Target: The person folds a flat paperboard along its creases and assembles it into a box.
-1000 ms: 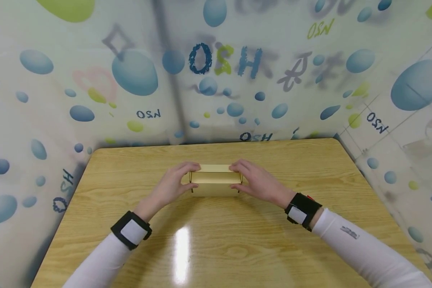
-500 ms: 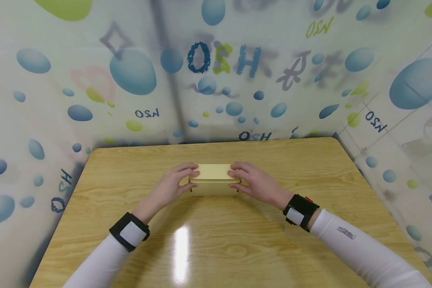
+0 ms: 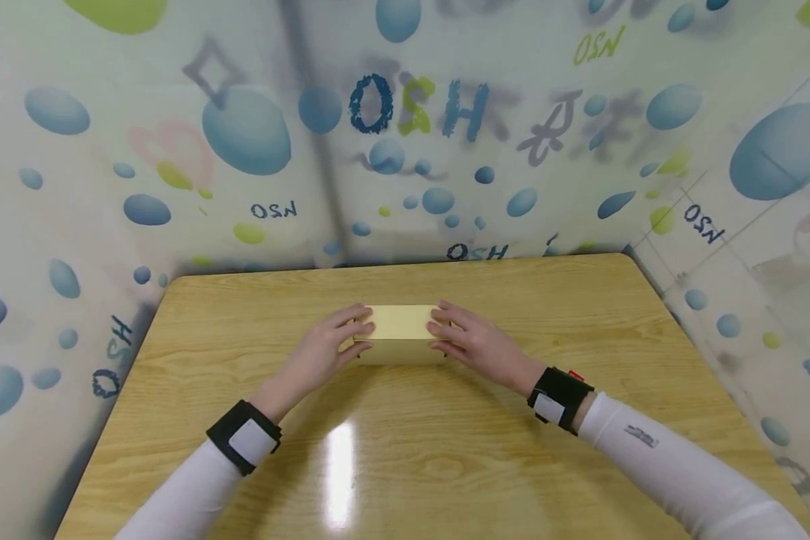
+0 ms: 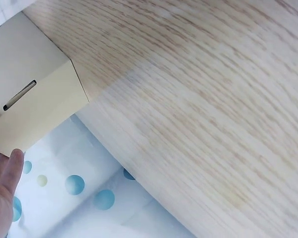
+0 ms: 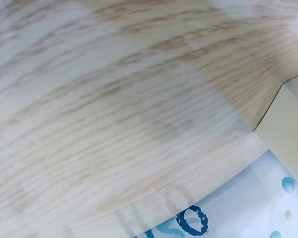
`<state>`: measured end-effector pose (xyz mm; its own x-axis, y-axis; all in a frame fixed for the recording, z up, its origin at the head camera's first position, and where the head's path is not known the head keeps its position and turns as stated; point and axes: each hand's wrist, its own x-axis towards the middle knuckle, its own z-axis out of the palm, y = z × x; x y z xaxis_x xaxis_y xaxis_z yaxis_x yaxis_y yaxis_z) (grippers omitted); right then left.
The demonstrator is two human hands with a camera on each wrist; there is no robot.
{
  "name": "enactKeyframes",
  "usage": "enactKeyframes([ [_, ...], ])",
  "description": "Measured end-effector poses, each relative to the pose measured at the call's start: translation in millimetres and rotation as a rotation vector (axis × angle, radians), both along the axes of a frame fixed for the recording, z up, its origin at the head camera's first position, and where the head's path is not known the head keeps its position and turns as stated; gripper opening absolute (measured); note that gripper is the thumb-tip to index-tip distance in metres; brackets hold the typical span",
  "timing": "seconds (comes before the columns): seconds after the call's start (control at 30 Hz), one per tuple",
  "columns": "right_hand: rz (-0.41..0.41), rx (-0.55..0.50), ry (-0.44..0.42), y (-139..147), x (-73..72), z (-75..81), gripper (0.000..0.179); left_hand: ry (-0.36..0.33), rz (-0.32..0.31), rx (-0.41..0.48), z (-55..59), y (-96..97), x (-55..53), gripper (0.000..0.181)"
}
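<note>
A pale yellow cardboard box (image 3: 401, 352) sits on the table, its lid (image 3: 400, 322) lying flat over the top. My left hand (image 3: 317, 349) holds the left end, fingers on the lid and thumb at the front upper edge. At the opposite end, my right hand (image 3: 482, 345) holds it the same way. The left wrist view shows a narrow slot (image 4: 20, 95) in the box's end wall, with fingertips at the box edge. Only a corner of the box (image 5: 288, 124) enters the right wrist view, where the right hand is out of sight.
The wood-grain table (image 3: 405, 465) extends around the box, with a bright light reflection near its front. Its far edge meets a wall covering (image 3: 243, 225) printed with blue and green drops and lettering. Another printed wall (image 3: 749, 300) stands at the right.
The lid flap, raised with the box's opening showing a second ago, has come down toward me and covers the top. Both hands' fingers have followed it down; the thumbs stay at the front.
</note>
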<state>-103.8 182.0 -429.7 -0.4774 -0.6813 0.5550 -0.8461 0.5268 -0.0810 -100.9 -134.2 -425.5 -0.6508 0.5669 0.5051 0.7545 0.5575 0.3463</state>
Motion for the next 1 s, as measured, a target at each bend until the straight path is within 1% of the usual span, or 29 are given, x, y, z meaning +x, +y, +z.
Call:
enactKeyframes([
  [0.17, -0.015, -0.012, -0.014, -1.1, 2.6, 0.5, 0.042, 0.002, 0.008, -0.017, 1.0, 0.2, 1.0, 0.03],
  [0.23, -0.021, -0.005, -0.047, -1.2, 3.5, 4.0, 0.045, -0.003, 0.008, -0.024, 1.8, 0.4, 1.2, 0.03],
  [0.27, -0.031, 0.005, -0.08, -1.1, 3.6, 6.6, 0.049, -0.006, 0.008, -0.027, 2.3, 0.5, 1.3, 0.03],
  [0.33, -0.066, 0.033, -0.189, -1.2, 3.4, 13.0, 0.07, -0.013, 0.009, -0.031, 3.8, 0.7, 1.6, 0.03],
  [0.4, -0.115, 0.063, -0.339, -1.4, 1.9, 18.2, 0.098, -0.017, 0.008, -0.03, 5.0, 0.7, 2.0, 0.029],
  [0.47, -0.17, 0.07, -0.507, -1.8, 0.0, 22.6, 0.126, -0.014, 0.011, -0.032, 5.8, 0.5, 2.4, 0.03],
  [0.5, -0.192, 0.064, -0.579, -2.0, -1.2, 24.1, 0.135, -0.012, 0.011, -0.033, 6.2, 0.5, 2.5, 0.03],
  [0.57, -0.213, 0.036, -0.69, -2.7, -4.1, 25.4, 0.144, -0.009, 0.013, -0.037, 6.3, 0.2, 2.6, 0.03],
  [0.63, -0.217, 0.01, -0.75, -3.2, -7.2, 25.6, 0.148, -0.009, 0.015, -0.041, 6.5, 0.3, 2.7, 0.031],
  [0.87, -0.218, -0.001, -0.83, -6.8, -16.6, 26.0, 0.15, -0.02, 0.026, -0.044, 6.3, 0.3, 3.5, 0.031],
  [1.0, -0.212, 0.0, -0.876, -8.7, -22.7, 25.9, 0.141, -0.015, 0.028, -0.038, 6.8, -0.1, 3.6, 0.03],
])
